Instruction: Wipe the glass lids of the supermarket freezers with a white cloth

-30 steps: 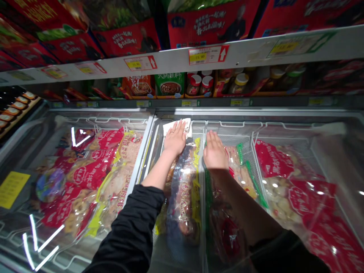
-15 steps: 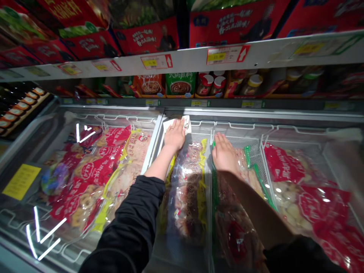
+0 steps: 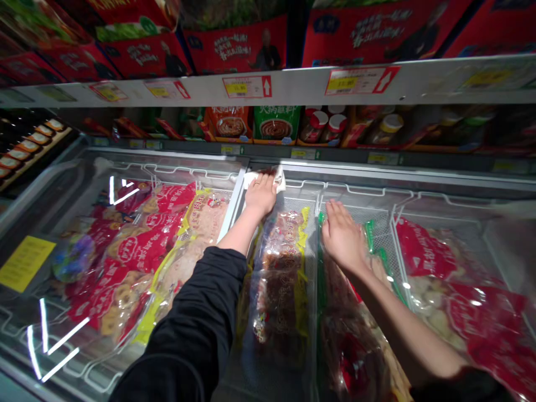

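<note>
White cloth (image 3: 280, 180) lies crumpled beneath our left hand (image 3: 261, 193), at the far edge of the clear lid (image 3: 272, 374) of a chest freezer, just right of the pale frame strip (image 3: 235, 204) between two lid sections. Our hands are well apart. The left spreads its fingers over the cloth; its palm is hidden, so we cannot tell whether any fold is pinched. Our right hand (image 3: 342, 233) lies palm down, fingers stretched forward, with nothing visible in its grasp; it appears to rest on the lid.

Through the lid, between our forearms, we see a long meat pack (image 3: 280, 273) edged in yellow. Packs edged in green (image 3: 383, 259) lie partly behind the right forearm, and red bags (image 3: 481, 312) fill the basket farther right. More red bags (image 3: 134, 251) lie on the left. Beyond the freezer, jars (image 3: 318, 127) and sauce packets (image 3: 276, 124) stand under a shelf edge with price labels (image 3: 247, 87).

To wipe well here, we judge, the cloth wants flattening so that it covers the whole palm, with even, light pressure reaching into the corner beside the frame strip. Leaning hard on the right hand could strain the lid or leave prints.
</note>
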### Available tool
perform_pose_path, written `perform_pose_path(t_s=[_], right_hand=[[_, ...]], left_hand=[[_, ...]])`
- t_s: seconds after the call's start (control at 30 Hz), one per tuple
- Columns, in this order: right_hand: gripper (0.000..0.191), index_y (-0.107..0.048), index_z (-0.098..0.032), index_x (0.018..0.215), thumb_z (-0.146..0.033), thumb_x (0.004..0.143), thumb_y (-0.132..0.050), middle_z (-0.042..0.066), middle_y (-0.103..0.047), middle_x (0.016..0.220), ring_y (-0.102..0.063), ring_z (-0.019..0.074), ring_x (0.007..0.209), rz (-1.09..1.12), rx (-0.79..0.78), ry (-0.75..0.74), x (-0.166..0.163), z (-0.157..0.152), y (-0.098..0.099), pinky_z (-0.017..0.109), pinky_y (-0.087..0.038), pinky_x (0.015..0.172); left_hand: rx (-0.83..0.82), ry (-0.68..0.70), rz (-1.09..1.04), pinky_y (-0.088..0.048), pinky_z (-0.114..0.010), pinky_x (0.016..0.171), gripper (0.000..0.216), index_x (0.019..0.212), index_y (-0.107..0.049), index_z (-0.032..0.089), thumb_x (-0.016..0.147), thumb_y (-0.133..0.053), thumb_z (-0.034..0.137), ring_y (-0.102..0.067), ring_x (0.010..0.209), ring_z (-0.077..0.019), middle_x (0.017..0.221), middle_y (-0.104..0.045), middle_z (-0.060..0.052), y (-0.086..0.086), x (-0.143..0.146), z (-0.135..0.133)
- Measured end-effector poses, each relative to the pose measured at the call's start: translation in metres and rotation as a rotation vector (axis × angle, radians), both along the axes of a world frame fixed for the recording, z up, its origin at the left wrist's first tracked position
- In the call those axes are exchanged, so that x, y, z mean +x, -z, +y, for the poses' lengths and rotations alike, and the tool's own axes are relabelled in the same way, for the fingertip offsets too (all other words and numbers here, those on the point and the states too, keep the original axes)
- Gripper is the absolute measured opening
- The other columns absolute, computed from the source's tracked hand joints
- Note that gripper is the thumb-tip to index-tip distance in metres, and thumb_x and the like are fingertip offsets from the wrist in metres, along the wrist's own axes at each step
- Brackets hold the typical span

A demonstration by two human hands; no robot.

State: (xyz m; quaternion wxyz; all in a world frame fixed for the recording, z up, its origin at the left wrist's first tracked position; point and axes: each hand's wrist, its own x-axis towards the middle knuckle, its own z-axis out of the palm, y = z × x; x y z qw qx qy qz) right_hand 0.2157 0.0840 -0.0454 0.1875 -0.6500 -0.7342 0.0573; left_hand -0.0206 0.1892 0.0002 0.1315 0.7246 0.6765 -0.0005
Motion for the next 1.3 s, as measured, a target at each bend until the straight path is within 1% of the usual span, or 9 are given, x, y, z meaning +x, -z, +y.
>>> perform_pose_path(t_s=[0.1, 0.23, 0.4, 0.53, 0.77, 0.93, 1.03, 1.13, 1.3], right_hand=[[0.063, -0.055, 0.0, 0.156, -0.025, 0.104, -0.031, 0.02, -0.054, 0.164, -0.049, 0.0319, 0.155, 0.001, -0.002, -0.001, 0.0, 0.001, 0.0, 0.054, -0.041, 0.13], [0.063, -0.056, 0.0, 0.155, -0.024, 0.103, -0.031, 0.02, -0.056, 0.162, -0.05, 0.0321, 0.155, 0.021, 0.018, -0.009, 0.0, 0.002, 0.0, 0.055, -0.04, 0.131], [0.062, -0.055, -0.003, 0.157, -0.026, 0.104, -0.032, 0.019, -0.052, 0.166, -0.048, 0.0326, 0.157, -0.004, -0.035, 0.017, -0.002, -0.002, -0.008, 0.058, -0.044, 0.128], [0.062, -0.054, -0.003, 0.158, -0.025, 0.104, -0.033, 0.019, -0.052, 0.166, -0.047, 0.0317, 0.157, -0.009, -0.038, 0.019, -0.003, -0.003, -0.012, 0.056, -0.043, 0.129], [0.062, -0.052, -0.006, 0.16, -0.025, 0.104, -0.034, 0.017, -0.052, 0.166, -0.047, 0.0321, 0.157, -0.003, -0.044, 0.026, -0.004, -0.003, -0.013, 0.058, -0.044, 0.127], [0.063, -0.052, -0.006, 0.161, -0.025, 0.103, -0.032, 0.018, -0.051, 0.166, -0.046, 0.0328, 0.158, 0.017, -0.046, 0.024, -0.005, -0.003, -0.014, 0.06, -0.042, 0.129], [0.064, -0.051, -0.006, 0.161, -0.026, 0.104, -0.032, 0.017, -0.051, 0.167, -0.046, 0.0329, 0.158, 0.019, -0.069, 0.027, -0.005, -0.004, -0.016, 0.06, -0.041, 0.129], [0.064, -0.051, -0.008, 0.162, -0.026, 0.103, -0.033, 0.017, -0.051, 0.167, -0.046, 0.0336, 0.158, 0.028, -0.061, 0.027, -0.005, -0.004, -0.016, 0.062, -0.042, 0.128], [0.065, -0.052, 0.001, 0.158, -0.023, 0.102, -0.031, 0.022, -0.052, 0.165, -0.046, 0.0331, 0.157, 0.042, -0.02, -0.002, -0.004, -0.001, -0.006, 0.056, -0.037, 0.133]], left_hand=[[0.035, -0.081, 0.027, -0.02, -0.041, 0.138, 0.063, 0.173, -0.027, 0.013, 0.113, -0.024, 0.031, -0.02, 0.169, -0.0222, 0.181, -0.023, -0.003, 0.004, -0.006, -0.035], [0.09, -0.024, 0.042, -0.023, -0.04, 0.137, 0.064, 0.174, -0.027, 0.017, 0.112, -0.026, 0.031, -0.02, 0.169, -0.0211, 0.181, -0.023, -0.001, 0.012, 0.008, -0.075], [0.073, 0.067, 0.009, -0.022, -0.039, 0.137, 0.063, 0.174, -0.027, 0.02, 0.112, -0.026, 0.031, -0.02, 0.169, -0.0188, 0.181, -0.023, 0.0, 0.01, 0.003, -0.047], [0.053, -0.047, 0.013, -0.02, -0.04, 0.138, 0.063, 0.173, -0.028, 0.013, 0.112, -0.025, 0.029, -0.021, 0.168, -0.021, 0.181, -0.024, -0.005, 0.005, -0.019, -0.022], [0.073, -0.081, 0.024, -0.022, -0.044, 0.138, 0.065, 0.173, -0.028, 0.012, 0.111, -0.028, 0.03, -0.021, 0.169, -0.0252, 0.181, -0.023, -0.005, 0.01, -0.007, -0.063], [0.042, -0.009, -0.005, -0.022, -0.042, 0.138, 0.064, 0.173, -0.027, 0.014, 0.111, -0.026, 0.03, -0.019, 0.169, -0.022, 0.181, -0.022, -0.004, 0.006, -0.005, -0.033], [0.031, -0.122, -0.001, -0.02, -0.041, 0.138, 0.065, 0.172, -0.027, 0.008, 0.111, -0.025, 0.029, -0.019, 0.169, -0.024, 0.181, -0.024, -0.009, 0.003, -0.009, -0.015], [0.073, -0.217, 0.017, -0.02, -0.041, 0.138, 0.065, 0.172, -0.028, 0.005, 0.111, -0.029, 0.028, -0.02, 0.169, -0.0269, 0.181, -0.025, -0.012, 0.006, 0.0, -0.03], [0.081, -0.058, 0.015, -0.022, -0.041, 0.138, 0.065, 0.172, -0.03, 0.008, 0.11, -0.032, 0.029, -0.02, 0.169, -0.0267, 0.181, -0.025, -0.01, 0.012, 0.025, -0.06]])
